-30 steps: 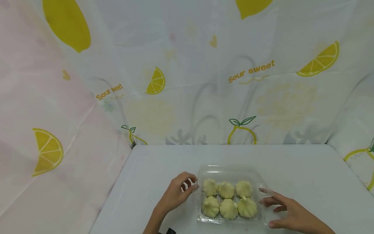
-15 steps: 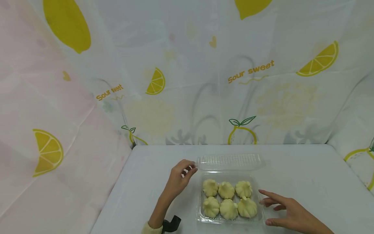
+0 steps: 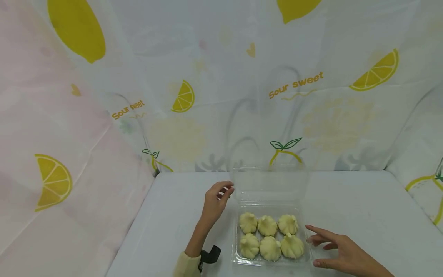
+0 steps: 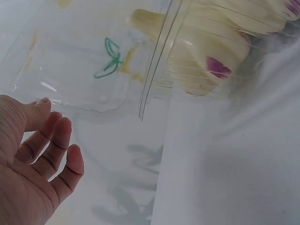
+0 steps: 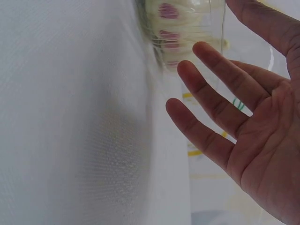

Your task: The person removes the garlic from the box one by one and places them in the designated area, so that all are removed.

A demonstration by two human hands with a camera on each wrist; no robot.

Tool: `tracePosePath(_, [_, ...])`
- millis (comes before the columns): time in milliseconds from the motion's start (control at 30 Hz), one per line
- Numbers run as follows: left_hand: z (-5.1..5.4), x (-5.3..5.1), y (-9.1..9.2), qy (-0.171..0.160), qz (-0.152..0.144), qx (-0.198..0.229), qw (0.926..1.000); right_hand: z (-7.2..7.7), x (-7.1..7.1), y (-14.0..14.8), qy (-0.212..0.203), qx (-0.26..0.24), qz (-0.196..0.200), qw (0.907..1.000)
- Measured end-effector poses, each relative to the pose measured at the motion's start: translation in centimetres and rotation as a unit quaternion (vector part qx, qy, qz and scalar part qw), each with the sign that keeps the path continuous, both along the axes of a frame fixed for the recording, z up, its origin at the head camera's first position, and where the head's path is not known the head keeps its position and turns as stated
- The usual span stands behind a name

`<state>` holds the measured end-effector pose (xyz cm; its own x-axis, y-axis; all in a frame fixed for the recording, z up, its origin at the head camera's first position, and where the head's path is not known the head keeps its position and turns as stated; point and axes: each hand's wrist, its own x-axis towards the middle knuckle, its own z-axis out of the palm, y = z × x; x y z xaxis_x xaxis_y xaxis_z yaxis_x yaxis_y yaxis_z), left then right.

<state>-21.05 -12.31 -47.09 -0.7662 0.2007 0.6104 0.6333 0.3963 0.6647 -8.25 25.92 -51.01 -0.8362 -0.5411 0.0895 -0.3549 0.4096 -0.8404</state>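
Note:
A clear plastic box (image 3: 270, 262) holds several pale garlic bulbs (image 3: 270, 248) in two rows. Its transparent lid (image 3: 270, 184) stands raised at the back edge. The left hand (image 3: 215, 204) pinches the lid's left edge between thumb and fingers; the left wrist view shows the same hand (image 4: 40, 154) at the rim of the lid (image 4: 79, 89). At the box's right side the right hand (image 3: 340, 252) has its fingers spread, fingertips close to the wall. In the right wrist view that hand (image 5: 248, 108) is beside the box with relaxed fingers; whether it touches is unclear.
The box stands on a white-covered table (image 3: 187, 188) near its front. Behind rises a curtain (image 3: 214, 96) with lemon prints, which continues along the left and right sides. A black device (image 3: 211, 254) is strapped at the left wrist, beside a pale sleeve (image 3: 187, 264).
The left hand has moved away from the body and up, and the lid has swung from over the bulbs to upright at the back. The right hand has hardly moved.

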Motion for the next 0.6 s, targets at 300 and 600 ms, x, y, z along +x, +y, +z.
tracePosePath(300, [-1.0,-0.7,0.5,-0.031,0.008,0.007,0.9995,0.2,0.0,-0.1,-0.018,0.006,-0.007,0.9998])
tracePosePath(600, [-2.4,-0.9,0.6,-0.081,0.017,-0.011,0.9965,0.2,0.1,-0.2,-0.015,0.01,-0.011,0.9998])
